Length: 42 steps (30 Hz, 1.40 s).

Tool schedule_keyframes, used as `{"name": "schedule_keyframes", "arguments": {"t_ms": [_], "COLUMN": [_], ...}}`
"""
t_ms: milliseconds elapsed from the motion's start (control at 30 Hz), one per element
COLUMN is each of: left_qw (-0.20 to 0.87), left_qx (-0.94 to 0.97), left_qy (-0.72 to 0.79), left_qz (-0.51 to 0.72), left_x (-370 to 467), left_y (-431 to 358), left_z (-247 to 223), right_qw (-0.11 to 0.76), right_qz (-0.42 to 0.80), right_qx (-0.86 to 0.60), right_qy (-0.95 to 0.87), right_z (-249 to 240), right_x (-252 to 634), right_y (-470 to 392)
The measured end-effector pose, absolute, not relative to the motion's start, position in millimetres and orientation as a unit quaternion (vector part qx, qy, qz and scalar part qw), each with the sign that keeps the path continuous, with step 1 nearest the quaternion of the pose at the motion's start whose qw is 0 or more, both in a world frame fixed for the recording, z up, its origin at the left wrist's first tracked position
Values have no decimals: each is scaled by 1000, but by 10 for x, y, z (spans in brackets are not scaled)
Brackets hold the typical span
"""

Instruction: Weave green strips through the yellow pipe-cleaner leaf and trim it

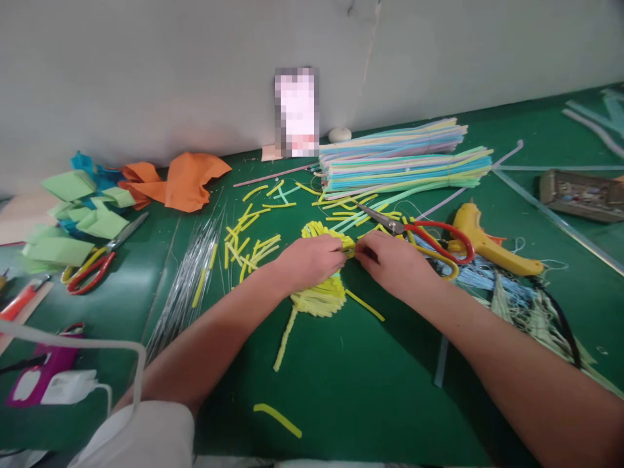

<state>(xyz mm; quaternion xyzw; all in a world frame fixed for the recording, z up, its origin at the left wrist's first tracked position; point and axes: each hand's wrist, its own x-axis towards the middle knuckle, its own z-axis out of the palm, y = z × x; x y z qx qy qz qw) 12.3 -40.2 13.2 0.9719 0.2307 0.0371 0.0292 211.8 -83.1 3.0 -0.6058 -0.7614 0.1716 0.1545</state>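
Note:
A yellow shape built of short pipe cleaners (319, 303), with one twisted stem trailing toward me, lies on the green table in front of me. My left hand (316, 259) is closed over its upper part, fingers pinching a yellow pipe cleaner (349, 250). From the other side my right hand (385, 257) meets it, thumb and fingertips pinched at that piece's end; the exact grip is partly hidden. Scissors with red and yellow handles (439, 239) lie just beyond my right hand. Cut yellow pieces (251, 244) are scattered past my left hand.
Behind are pastel pipe cleaner bundles (409, 170) and a propped phone (296, 112). A yellow glue gun (480, 240), tassels (511, 292) and a small box (582, 195) stand right. Leftward lie wires (188, 273), orange paper (192, 182), more scissors (100, 263) and a power strip (43, 374).

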Motion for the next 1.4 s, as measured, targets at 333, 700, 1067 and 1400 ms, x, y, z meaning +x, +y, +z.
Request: {"name": "schedule_keyframes", "arguments": {"t_ms": [333, 700, 1067, 1400], "left_qw": [3, 74, 116, 129], "left_qx": [976, 963, 962, 958], "left_qy": [219, 259, 248, 253], "left_qz": [-8, -30, -19, -25], "left_x": [148, 149, 105, 112], "left_y": [-443, -488, -461, -462], "left_z": [171, 270, 342, 317], "right_qw": [150, 174, 158, 196], "right_qz": [173, 170, 195, 150], "right_qx": [-603, -565, -645, -643], "right_qy": [-765, -788, -721, -725], "right_z": [17, 4, 61, 2], "right_x": [2117, 2009, 2052, 2009], "right_y": [-827, -805, -818, -849]}}
